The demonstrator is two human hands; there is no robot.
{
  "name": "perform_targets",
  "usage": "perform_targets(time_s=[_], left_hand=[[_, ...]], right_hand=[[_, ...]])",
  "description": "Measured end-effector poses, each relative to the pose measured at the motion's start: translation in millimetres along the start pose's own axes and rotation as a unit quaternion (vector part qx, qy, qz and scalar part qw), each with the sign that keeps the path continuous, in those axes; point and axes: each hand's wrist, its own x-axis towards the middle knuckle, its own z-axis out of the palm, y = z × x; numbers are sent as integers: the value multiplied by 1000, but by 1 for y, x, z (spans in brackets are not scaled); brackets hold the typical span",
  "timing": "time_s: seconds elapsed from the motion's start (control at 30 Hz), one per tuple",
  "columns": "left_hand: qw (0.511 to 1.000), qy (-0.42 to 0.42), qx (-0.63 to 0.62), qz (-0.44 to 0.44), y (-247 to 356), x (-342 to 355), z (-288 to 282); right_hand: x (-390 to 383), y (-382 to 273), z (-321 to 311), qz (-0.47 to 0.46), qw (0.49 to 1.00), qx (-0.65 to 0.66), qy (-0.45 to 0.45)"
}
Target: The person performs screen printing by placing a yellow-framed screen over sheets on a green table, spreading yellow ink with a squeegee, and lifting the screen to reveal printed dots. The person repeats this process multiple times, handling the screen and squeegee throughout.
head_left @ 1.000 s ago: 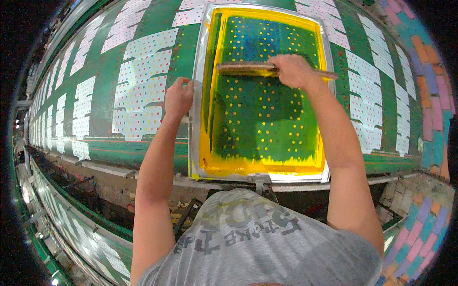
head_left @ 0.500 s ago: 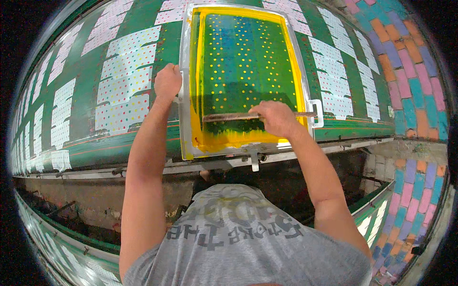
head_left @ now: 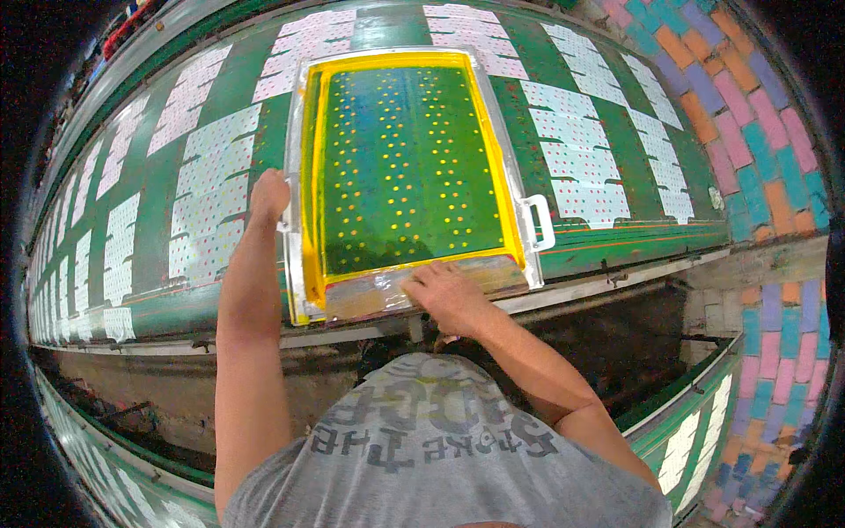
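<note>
A screen printing frame (head_left: 297,185) with yellow ink around its borders lies over the green printing table. Its green mesh (head_left: 414,167) is dotted with yellow spots. My left hand (head_left: 270,195) is closed at the frame's left side, around a white handle mostly hidden by my fist. At the frame's near end, my right hand (head_left: 444,297) grips a wide squeegee (head_left: 365,297). The squeegee looks brownish and shiny and lies across the near edge, tilted so that its broad face shows. My fingers rest over its top edge; my thumb is hidden.
White sheets with coloured dots (head_left: 576,150) lie in rows on the green table (head_left: 493,114) on both sides. A white handle (head_left: 539,223) juts from the frame's right side. A metal rail (head_left: 634,277) runs along the table's near edge. Painted bricks (head_left: 775,132) are at the right.
My right hand has drawn the squeegee from the lower mesh to the frame's near end and tilted it. The frame appears lower and further left in view. My left hand keeps its grip.
</note>
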Motion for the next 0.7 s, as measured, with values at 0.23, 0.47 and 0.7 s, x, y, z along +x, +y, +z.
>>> perform_targets(time_s=[0.23,0.47,0.7], left_hand=[[992,72,-82,-62,-3,-5,1],[994,85,-61,-42,4,-14,-8],[979,60,-153,-117,8,-15,-17]], right_hand=[[-58,55,-19,-76,974,202,64],[-112,161,-30,266,893,120,343],[-115,214,-19,406,777,399,269]])
